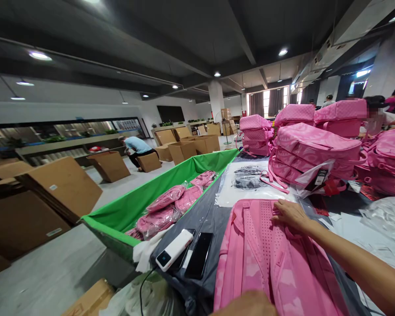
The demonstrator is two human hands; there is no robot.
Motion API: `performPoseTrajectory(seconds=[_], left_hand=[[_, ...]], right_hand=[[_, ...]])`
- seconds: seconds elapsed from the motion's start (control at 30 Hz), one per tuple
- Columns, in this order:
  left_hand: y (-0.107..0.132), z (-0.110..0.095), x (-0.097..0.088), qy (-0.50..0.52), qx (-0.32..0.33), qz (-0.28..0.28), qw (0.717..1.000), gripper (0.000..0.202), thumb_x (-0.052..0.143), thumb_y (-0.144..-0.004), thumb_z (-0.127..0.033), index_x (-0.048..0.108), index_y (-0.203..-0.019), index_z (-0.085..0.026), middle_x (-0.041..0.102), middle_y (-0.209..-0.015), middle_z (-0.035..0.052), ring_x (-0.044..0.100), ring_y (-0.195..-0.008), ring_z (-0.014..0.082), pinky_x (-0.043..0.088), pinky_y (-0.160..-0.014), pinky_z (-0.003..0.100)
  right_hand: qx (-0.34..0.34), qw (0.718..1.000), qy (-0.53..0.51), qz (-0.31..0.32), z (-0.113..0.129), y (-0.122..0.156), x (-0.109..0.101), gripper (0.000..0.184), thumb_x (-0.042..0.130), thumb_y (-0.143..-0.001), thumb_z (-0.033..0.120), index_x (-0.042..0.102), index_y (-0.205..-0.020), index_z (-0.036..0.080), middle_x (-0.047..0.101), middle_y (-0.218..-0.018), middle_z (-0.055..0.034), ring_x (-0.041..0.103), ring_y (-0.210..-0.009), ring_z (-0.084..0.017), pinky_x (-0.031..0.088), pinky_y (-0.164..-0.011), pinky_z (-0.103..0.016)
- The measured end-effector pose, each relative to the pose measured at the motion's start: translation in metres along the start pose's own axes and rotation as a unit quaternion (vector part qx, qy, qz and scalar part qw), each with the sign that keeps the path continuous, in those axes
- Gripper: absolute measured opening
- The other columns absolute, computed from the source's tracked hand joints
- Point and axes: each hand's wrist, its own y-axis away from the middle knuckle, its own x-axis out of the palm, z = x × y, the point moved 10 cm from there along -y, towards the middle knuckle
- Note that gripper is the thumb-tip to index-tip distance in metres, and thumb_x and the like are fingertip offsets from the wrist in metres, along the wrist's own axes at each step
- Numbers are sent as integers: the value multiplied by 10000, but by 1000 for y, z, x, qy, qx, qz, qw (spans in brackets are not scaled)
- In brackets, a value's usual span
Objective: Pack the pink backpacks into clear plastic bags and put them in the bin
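From four o'clock I am stretching my right hand (289, 214) onto the pink backpack (266, 250) at five o'clock, fingers half curling, grip unclear, while my left hand (246, 304) is blurring at half past five, cut off, its fingers unreadable.

Your right forearm (352, 253) slants in from the right, your right hand (293, 216) back-up, fingers (278, 218) bent; your left hand (247, 304), blurred, is cut off below.
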Motion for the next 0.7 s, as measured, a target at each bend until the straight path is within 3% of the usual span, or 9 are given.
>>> performPoseTrajectory(seconds=[0.1, 0.17, 0.23, 0.27, 0.33, 0.4, 0.47, 0.53, 0.7], left_hand=[[-39, 0, -64, -83, -33, -106, 990, 363, 559, -989, -463, 714, -804, -193, 707, -674, 48, 683, -691, 202, 499, -695, 309], [-81, 4, -103, -163, -57, -177, 969, 353, 559, -993, -477, 706, -1043, -160, 767, -936, 103, 715, -911, 250, 522, -839, 352], [-129, 15, -125, -222, -82, -208, 949, 510, 588, -978, -482, 586, -1323, -106, 686, -1293, 192, 626, -1229, 312, 467, -1041, 429], [-151, 26, -130, -235, -100, -207, 944, 629, 608, -963, -496, 502, -1420, -78, 588, -1438, 230, 534, -1357, 336, 418, -1112, 459], [-187, 49, -125, -228, -132, -172, 949, 780, 645, -933, -518, 400, -1495, -37, 481, -1535, 259, 435, -1444, 356, 350, -1178, 485], [-206, 67, -109, -198, -148, -131, 960, 755, 673, -915, -514, 449, -1453, -33, 553, -1461, 240, 488, -1383, 350, 348, -1176, 472], [-209, 74, -100, -176, -152, -140, 963, 632, 687, -912, -483, 538, -1361, -63, 617, -1347, 194, 536, -1289, 328, 375, -1144, 441], [-203, 73, -101, -170, -153, -186, 956, 517, 697, -908, -444, 583, -1279, -101, 606, -1299, 161, 528, -1241, 312, 408, -1098, 419], [-197, 73, -99, -173, -167, -239, 941, 477, 750, -842, -305, 555, -1237, -122, 554, -1287, 136, 493, -1197, 296, 411, -1089, 426]], right_hand=[[-16, 1000, -14, -1, -15, -24, -7, 386, 448, -961, 482, 670, -1108, 204, 656, -1158, -167, 640, -1085, -324, 492, -946, -483], [-41, 998, -36, 23, -28, -36, -11, 376, 406, -946, 327, 698, -1145, 196, 662, -1225, -163, 620, -1176, -308, 456, -1043, -495], [-74, 993, -61, 69, -38, -40, -9, 404, 445, -835, 182, 737, -1115, 198, 707, -1210, -123, 650, -1153, -267, 472, -1049, -432], [-88, 989, -74, 93, -42, -39, -6, 444, 457, -776, 135, 752, -1101, 200, 732, -1179, -102, 675, -1112, -248, 496, -1021, -394], [-110, 981, -95, 128, -49, -35, 0, 505, 463, -705, 92, 771, -1090, 200, 765, -1105, -72, 705, -1048, -227, 525, -961, -338], [-126, 975, -110, 144, -54, -32, 3, 509, 471, -694, 83, 783, -1081, 193, 777, -1064, -65, 714, -1028, -231, 534, -924, -317], [-139, 972, -119, 151, -58, -32, 4, 474, 480, -720, 85, 789, -1070, 170, 779, -1047, -81, 718, -1000, -236, 537, -888, -308], [-154, 968, -122, 156, -59, -36, 3, 414, 492, -769, 101, 788, -1055, 142, 776, -1033, -108, 720, -952, -232, 537, -854, -307], [-225, 950, -93, 193, -47, -47, 0, 201, 602, -796, 138, 765, -912, 145, 749, -905, -95, 685, -840, -183, 503, -783, -268]])
